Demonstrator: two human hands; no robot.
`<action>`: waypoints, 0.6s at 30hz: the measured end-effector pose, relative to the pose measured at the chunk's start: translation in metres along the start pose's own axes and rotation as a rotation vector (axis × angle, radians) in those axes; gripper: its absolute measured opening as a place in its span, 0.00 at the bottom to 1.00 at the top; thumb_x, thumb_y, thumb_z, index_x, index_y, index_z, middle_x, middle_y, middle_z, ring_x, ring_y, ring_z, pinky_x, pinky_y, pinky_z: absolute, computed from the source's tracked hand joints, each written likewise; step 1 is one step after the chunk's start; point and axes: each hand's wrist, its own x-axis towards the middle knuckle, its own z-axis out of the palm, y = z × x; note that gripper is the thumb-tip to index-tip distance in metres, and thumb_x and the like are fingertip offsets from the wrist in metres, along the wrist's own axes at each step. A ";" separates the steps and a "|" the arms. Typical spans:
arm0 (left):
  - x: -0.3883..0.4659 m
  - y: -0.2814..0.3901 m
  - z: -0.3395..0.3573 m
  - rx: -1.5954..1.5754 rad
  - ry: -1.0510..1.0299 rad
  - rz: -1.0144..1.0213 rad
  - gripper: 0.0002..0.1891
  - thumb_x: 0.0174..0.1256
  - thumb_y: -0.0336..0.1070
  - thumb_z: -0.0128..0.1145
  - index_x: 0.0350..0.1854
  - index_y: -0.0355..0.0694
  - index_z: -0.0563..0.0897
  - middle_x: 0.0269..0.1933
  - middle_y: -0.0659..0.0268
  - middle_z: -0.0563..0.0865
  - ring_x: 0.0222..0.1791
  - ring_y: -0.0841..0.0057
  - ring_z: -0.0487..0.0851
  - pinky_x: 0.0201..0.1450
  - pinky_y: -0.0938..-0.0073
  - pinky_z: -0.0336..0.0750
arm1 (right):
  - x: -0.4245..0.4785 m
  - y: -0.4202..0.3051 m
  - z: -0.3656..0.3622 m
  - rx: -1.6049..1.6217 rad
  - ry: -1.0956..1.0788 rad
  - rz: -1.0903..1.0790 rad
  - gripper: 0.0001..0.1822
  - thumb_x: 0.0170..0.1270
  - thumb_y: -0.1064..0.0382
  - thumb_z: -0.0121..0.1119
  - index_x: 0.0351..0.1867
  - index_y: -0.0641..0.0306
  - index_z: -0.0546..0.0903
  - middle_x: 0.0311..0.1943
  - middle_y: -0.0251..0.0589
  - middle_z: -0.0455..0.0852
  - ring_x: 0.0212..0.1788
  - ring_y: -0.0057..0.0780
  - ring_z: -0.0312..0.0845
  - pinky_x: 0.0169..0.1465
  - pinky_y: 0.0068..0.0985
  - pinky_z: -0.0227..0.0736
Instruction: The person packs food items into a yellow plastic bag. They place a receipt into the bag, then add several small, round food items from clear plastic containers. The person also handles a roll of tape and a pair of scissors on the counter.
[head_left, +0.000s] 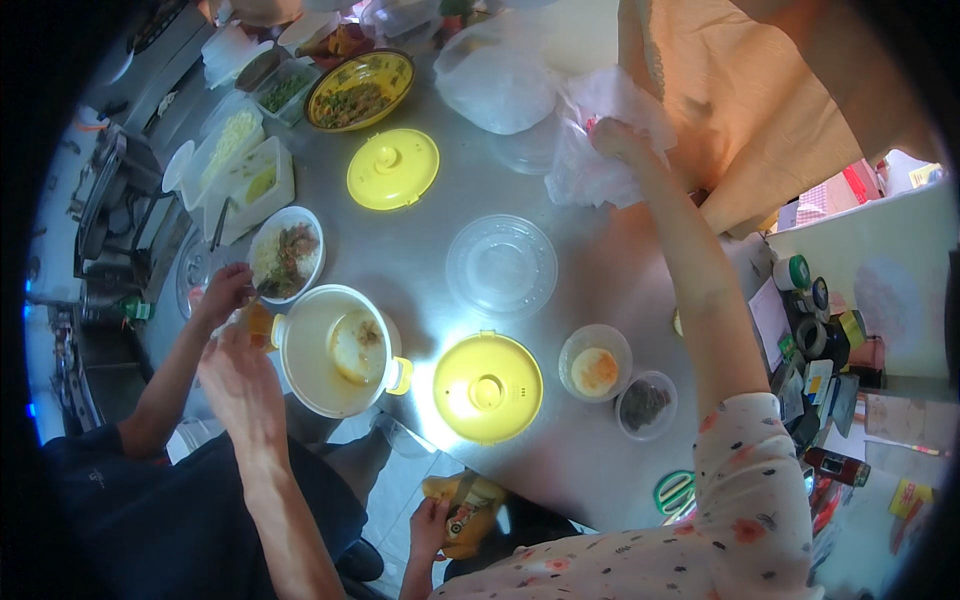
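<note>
My right hand (619, 141) grips a thin white plastic bag (592, 176) at the far side of the metal table. My left hand (238, 371) is left of a white pot with yellow handles (341, 307), near its left handle; its fingers are partly hidden beside an orange item, and I cannot tell what they hold. The pot has brownish residue inside. Two yellow lids, one near (487, 386) and one far (393, 169), and a clear plastic lid (502, 266) lie on the table. A white bowl of rice and toppings (287, 255) stands behind the pot.
Another person's hand (225, 292) is at that bowl. A third hand (427, 525) below holds a yellow packet (465, 514). Containers with a browned round food (596, 371) and dark food (643, 405), green-handled scissors (675, 491), a yellow patterned bowl (360, 90) and food tubs (259, 195) also stand about.
</note>
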 end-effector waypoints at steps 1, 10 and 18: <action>0.003 0.002 0.002 -0.010 -0.016 -0.024 0.12 0.66 0.41 0.51 0.36 0.35 0.77 0.27 0.64 0.80 0.27 0.79 0.73 0.33 0.74 0.72 | 0.013 0.021 0.008 -0.016 0.122 -0.063 0.15 0.64 0.64 0.39 0.41 0.63 0.78 0.37 0.46 0.81 0.39 0.36 0.76 0.44 0.33 0.69; 0.014 -0.010 0.007 -0.062 0.054 0.093 0.14 0.65 0.42 0.53 0.32 0.34 0.75 0.23 0.60 0.79 0.20 0.75 0.72 0.20 0.67 0.70 | 0.041 0.017 0.042 -0.471 0.406 -0.274 0.13 0.65 0.62 0.41 0.43 0.63 0.77 0.36 0.41 0.79 0.41 0.31 0.74 0.46 0.29 0.68; 0.004 0.007 -0.001 -0.016 0.040 0.099 0.14 0.65 0.43 0.52 0.33 0.34 0.75 0.23 0.58 0.80 0.21 0.68 0.78 0.21 0.65 0.71 | 0.016 0.025 0.005 0.031 0.737 -0.088 0.13 0.65 0.61 0.43 0.44 0.64 0.75 0.37 0.41 0.79 0.41 0.30 0.74 0.46 0.28 0.69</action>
